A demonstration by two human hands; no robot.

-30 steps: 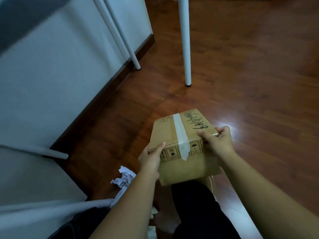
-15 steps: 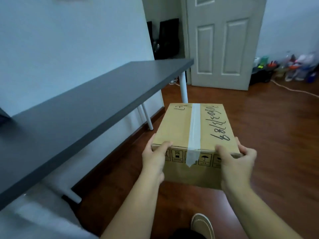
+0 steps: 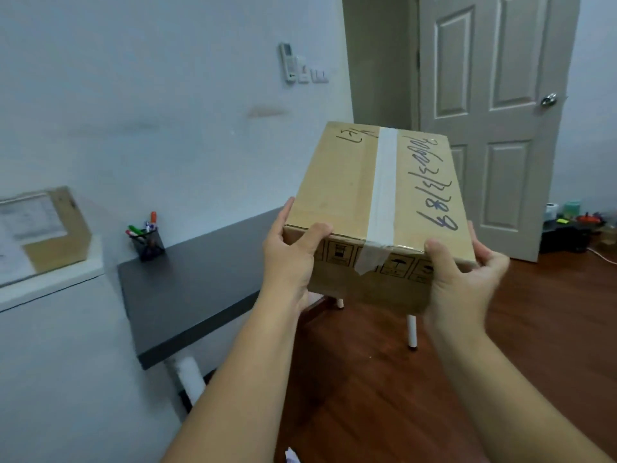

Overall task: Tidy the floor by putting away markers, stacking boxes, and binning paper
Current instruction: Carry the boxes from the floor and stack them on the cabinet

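I hold a brown cardboard box [image 3: 347, 182] in the air, sealed with a white tape strip and marked with dark handwriting. My left hand [image 3: 290, 259] grips its near left corner, thumb on top. My right hand [image 3: 464, 279] grips the near right corner the same way. A second cardboard box [image 3: 63, 228] with a white label stands on a white shelf [image 3: 50, 282] at the far left. A black mesh pen holder [image 3: 147, 243] with several markers stands on the dark desk [image 3: 193, 292]. A scrap of white paper [image 3: 292, 457] peeks in at the bottom edge.
The dark desk runs along the white wall on white legs [image 3: 412, 330]. A closed panelled door [image 3: 494, 121] stands behind the box. Clutter [image 3: 581, 225] lies on the floor at the far right. Wooden floor [image 3: 384, 396] spreads below my arms.
I have risen from the floor with the box. The box has been lifted from floor height to above desk height, and my view has swung up and left to the desk top and shelf.
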